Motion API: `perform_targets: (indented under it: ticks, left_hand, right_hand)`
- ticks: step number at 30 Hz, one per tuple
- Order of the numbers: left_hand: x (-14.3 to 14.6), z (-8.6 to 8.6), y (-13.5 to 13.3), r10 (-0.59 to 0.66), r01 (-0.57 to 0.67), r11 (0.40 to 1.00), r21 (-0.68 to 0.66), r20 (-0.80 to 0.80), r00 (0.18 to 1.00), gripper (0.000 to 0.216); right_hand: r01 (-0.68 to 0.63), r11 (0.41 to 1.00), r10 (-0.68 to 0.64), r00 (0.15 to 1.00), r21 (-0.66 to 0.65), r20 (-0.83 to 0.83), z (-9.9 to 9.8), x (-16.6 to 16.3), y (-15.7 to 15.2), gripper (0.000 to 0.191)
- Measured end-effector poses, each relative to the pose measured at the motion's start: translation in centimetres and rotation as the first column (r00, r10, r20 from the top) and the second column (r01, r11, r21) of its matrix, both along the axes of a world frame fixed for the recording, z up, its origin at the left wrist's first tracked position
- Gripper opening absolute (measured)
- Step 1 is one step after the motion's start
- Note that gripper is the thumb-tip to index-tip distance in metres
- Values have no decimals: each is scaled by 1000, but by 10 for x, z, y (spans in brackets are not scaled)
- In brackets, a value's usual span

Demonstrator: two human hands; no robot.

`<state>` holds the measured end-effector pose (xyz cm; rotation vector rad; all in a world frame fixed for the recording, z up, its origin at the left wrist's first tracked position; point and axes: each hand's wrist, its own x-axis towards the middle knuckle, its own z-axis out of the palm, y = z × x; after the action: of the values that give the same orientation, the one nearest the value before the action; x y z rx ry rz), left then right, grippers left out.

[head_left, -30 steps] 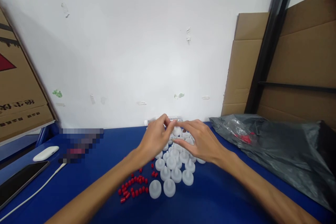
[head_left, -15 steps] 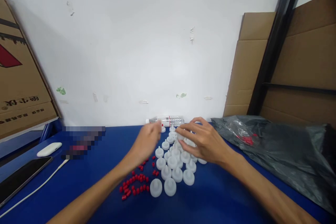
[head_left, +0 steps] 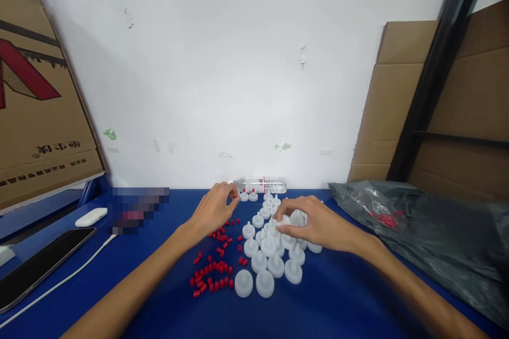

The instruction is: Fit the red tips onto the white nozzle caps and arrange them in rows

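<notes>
The white nozzle caps (head_left: 268,254) stood clustered on the blue table (head_left: 338,302), with small red plugs (head_left: 212,275) scattered just left of them. The right hand (head_left: 318,225) lay half curled over the far caps, fingertips touching one; whether it gripped could not be told. The left hand (head_left: 212,212) hovered pinched shut over the plugs. A water bottle (head_left: 264,185) lay behind the caps.

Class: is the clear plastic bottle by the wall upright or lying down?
Lying down: the clear plastic bottle stretches out sideways.

Bare left hand (head_left: 212,213); bare right hand (head_left: 320,226); slim bare forearms (head_left: 151,273)
</notes>
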<state>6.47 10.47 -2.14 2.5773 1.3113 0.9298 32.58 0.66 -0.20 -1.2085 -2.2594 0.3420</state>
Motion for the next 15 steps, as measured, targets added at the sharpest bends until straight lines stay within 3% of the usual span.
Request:
perform_targets:
  ticks: [4,10,15]
  left_hand:
    - [-3,-4,6,-8,10,999,32,-54,999,13]
    - [-2,-12,9,-37,42,998,46,-97,995,16]
    - [-1,-12,7,-37,42,998,38,-110,993,16]
  right_hand:
    - [-87,996,86,996,-27,-30,3,2,0,19]
    - [-82,975,95,994,-208,56,7,5,-2,17]
    - [-90,972,104,993,-218,58,6,3,-3,15]
